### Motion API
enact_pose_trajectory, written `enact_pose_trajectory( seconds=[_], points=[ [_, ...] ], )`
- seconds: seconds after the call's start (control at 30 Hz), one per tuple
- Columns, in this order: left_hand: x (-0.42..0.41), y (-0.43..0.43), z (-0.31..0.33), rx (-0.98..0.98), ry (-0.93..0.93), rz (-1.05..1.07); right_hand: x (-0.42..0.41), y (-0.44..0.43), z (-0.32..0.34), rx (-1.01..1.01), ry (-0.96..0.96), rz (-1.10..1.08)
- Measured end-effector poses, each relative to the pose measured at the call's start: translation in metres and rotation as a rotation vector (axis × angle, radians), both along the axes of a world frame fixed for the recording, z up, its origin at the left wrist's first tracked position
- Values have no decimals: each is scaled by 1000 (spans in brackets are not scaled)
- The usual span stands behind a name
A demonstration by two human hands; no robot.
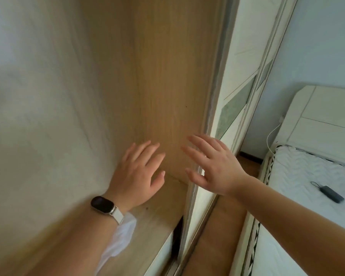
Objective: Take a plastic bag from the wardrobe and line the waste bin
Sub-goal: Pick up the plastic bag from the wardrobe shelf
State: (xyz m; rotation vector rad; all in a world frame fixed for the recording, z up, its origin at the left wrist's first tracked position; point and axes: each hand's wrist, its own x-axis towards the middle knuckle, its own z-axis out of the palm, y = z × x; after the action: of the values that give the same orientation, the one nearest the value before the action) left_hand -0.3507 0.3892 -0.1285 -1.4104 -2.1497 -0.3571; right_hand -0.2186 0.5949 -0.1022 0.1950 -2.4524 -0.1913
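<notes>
Plastic bag (121,239) lies on the wardrobe shelf (157,220), under and behind the left wrist, long axis running along the shelf toward the camera. Left hand (139,172) is nearer, so it probably has to pull back to reach it. Right hand (213,166) hovers by the sliding door (235,92). Both grips spread wide, holding nothing. Waste bin not in view.

Both forearms are bare; the left wrist wears a black-faced oblong watch (103,204) on a cream strap.
</notes>
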Motion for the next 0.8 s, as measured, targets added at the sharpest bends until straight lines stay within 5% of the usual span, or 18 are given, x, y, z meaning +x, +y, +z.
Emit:
enact_pose_trajectory(
  seconds=[0.5,0.8],
  points=[
    [-2,-141,-132,-128,-385,573,-110,-96,-129,-26,-566,188],
    [-4,-181,-221,-208,-636,861,-172,-129,-215,-105,-740,388]
  ],
)
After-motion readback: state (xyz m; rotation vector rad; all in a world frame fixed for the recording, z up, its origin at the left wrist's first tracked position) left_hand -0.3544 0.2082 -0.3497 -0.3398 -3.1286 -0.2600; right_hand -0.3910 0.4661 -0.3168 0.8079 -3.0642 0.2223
